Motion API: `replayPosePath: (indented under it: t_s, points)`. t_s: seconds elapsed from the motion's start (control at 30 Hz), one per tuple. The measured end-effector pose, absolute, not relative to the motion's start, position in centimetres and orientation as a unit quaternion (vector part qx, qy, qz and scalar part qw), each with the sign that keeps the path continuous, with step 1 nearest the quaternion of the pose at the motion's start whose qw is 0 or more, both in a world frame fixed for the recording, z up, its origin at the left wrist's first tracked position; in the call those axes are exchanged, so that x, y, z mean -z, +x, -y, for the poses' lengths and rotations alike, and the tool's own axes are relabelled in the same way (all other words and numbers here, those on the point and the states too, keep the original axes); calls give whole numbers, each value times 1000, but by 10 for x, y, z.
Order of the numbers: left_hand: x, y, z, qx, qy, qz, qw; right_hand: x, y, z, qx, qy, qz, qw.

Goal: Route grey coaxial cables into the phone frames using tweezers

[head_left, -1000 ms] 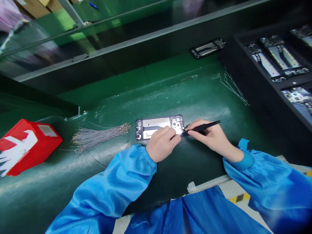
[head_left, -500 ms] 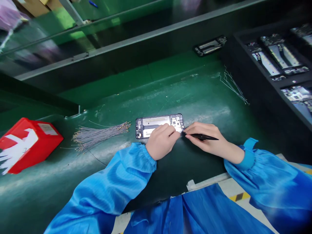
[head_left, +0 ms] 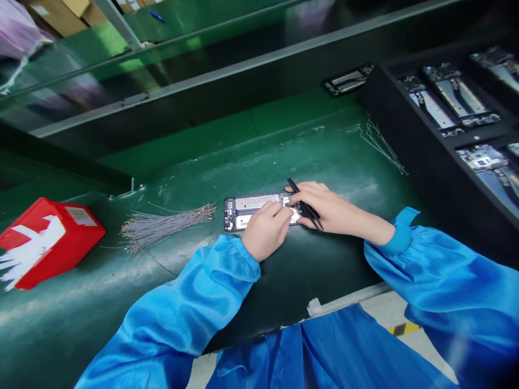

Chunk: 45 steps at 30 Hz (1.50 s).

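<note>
An opened phone (head_left: 247, 203) with bare circuit board and silver back plate lies flat on the green bench. My left hand (head_left: 267, 227) is closed over its near edge, thumb and forefinger pinched above the circuit board; what they pinch is too small or hidden to make out. At the phone's right end, my right hand (head_left: 324, 208) holds black tweezers (head_left: 306, 204) slanted across the fingers, tips unclear. The fingertips of this hand touch the phone's end. Left of the phone lies a bundle of thin grey cables (head_left: 166, 227) with gold-coloured ends.
At far left stands a red box (head_left: 77, 243) with torn white paper. A few loose thin cables (head_left: 383, 146) lie at the right, beside a black tray (head_left: 389, 102) of opened phones. Another opened phone (head_left: 346, 82) lies near the back ledge (head_left: 227, 65).
My right hand has moved left and slightly up onto the phone's end. The tweezers have swung from pointing at the phone's corner to lying across the fingers. My left hand stays nearly in place.
</note>
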<state>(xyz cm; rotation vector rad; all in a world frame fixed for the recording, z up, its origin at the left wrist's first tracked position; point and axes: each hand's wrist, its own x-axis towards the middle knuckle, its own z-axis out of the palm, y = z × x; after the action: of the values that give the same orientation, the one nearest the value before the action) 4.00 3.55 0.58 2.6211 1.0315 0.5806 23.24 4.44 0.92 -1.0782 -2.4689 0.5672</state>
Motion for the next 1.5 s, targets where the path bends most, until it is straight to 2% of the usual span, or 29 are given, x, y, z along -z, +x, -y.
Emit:
replayPosePath:
  t_s: [0.43, 0.8, 0.9, 1.1, 1.5]
  points:
    - [-1, 25, -23, -249, 898, -302, 199, -13, 228, -47, -235, -418, 859, 179]
    - [-4, 25, -26, -206, 926, -286, 132, -27, 213, -60, -216, -450, 865, 59]
    - [-7, 16, -35, -183, 945, -242, 123, -25, 217, -58, -229, -445, 863, 76]
    - [-6, -2, -51, -214, 933, -224, 182, -20, 224, -56, -251, -428, 860, 116]
    - [-3, -1, -49, -206, 934, -221, 192, -23, 215, -60, -227, -452, 859, 78]
